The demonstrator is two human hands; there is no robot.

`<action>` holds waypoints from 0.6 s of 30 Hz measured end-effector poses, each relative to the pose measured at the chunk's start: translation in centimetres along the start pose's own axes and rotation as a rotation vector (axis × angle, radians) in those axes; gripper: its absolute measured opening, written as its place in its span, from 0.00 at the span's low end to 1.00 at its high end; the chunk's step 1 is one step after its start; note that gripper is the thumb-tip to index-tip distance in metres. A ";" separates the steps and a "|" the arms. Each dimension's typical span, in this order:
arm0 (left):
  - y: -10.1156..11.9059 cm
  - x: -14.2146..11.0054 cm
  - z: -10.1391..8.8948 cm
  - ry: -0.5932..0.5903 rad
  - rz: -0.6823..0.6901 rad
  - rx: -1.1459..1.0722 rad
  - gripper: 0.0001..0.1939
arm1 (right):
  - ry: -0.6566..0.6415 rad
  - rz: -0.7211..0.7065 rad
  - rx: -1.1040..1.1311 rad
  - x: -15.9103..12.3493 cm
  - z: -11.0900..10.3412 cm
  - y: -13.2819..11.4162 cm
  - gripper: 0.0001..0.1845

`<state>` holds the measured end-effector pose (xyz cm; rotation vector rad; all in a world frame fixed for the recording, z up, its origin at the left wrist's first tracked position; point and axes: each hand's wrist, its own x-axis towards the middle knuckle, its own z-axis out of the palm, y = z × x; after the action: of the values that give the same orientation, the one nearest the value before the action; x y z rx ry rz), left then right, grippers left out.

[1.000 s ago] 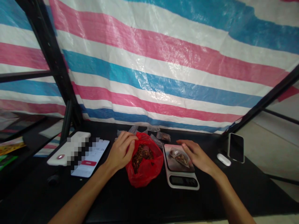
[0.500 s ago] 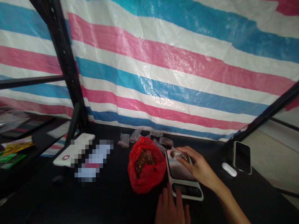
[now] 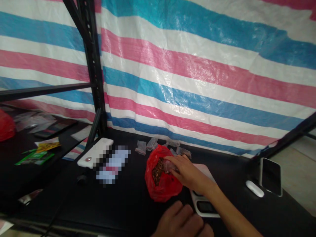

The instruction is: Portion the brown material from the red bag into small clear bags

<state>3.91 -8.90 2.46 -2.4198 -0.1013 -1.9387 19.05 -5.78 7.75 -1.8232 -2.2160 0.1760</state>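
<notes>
A red plastic bag (image 3: pixel 164 192), its mouth spread wide, holds small brown dried pieces (image 3: pixel 158 172). Over its right side is my right hand (image 3: pixel 184 171), closed on a small clear plastic bag (image 3: pixel 169 166) that is partly covered by the fingers. My right forearm crosses a white kitchen scale (image 3: pixel 204 169) and hides much of its platform; the dark display (image 3: pixel 205 207) shows below. Near the front edge, in front of the red bag, my left hand (image 3: pixel 184 222) is curled with the knuckles up, and nothing shows in it.
Several small clear bags (image 3: pixel 141 147) lie behind the red bag, one with brown contents (image 3: pixel 184 152). Left are a white device (image 3: pixel 95 153) and a blurred-out item (image 3: pixel 115 163). A phone (image 3: pixel 271 176) and white case (image 3: pixel 254 188) lie right. A black post (image 3: pixel 95 65) stands left.
My right hand has moved left from above the scale to the red bag with the small clear bag. My left hand has drawn back from the scale's display and curled. The view has shifted left.
</notes>
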 end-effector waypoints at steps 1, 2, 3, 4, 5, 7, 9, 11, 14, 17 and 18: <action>-2.0 1.2 -1.1 0.036 0.017 -0.031 0.07 | 0.000 -0.006 -0.016 0.0 0.0 0.0 0.27; -4.1 2.4 -1.8 0.182 0.000 -0.040 0.09 | 0.000 -0.012 -0.029 0.0 -0.1 -0.1 0.27; -6.3 3.3 -2.2 0.226 -0.009 -0.045 0.09 | 0.002 -0.016 -0.040 0.0 -0.2 -0.1 0.27; -8.4 4.0 -2.3 0.235 -0.053 -0.036 0.09 | 0.004 -0.015 -0.050 0.0 -0.3 -0.2 0.26; -10.4 4.5 -2.0 0.227 -0.142 -0.013 0.09 | 0.007 -0.012 -0.060 0.0 -0.4 -0.3 0.25; -13.5 4.6 -0.9 0.195 -0.392 -0.014 0.11 | 0.011 -0.003 -0.070 -0.1 -0.4 -0.4 0.24; -15.3 3.8 0.3 0.161 -0.586 -0.012 0.11 | 0.013 0.004 -0.062 -0.3 -0.4 -0.4 0.26; -16.2 2.6 1.1 0.141 -0.732 -0.031 0.11 | 0.027 0.025 -0.027 -0.5 -0.3 -0.3 0.26; -16.7 0.9 1.3 0.104 -0.770 -0.082 0.11 | 0.047 0.054 0.024 -0.9 -0.2 -0.2 0.21; -16.9 0.0 1.1 0.053 -0.764 -0.068 0.10 | 0.051 0.046 0.038 -0.9 -0.1 -0.2 0.21; -17.0 -0.1 1.0 0.043 -0.766 -0.063 0.10 | 0.058 0.047 0.043 -0.9 0.0 -0.2 0.20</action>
<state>3.63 8.09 2.01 -2.6041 -1.1274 -2.2530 19.02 -6.68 7.72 -1.8355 -2.1150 0.1770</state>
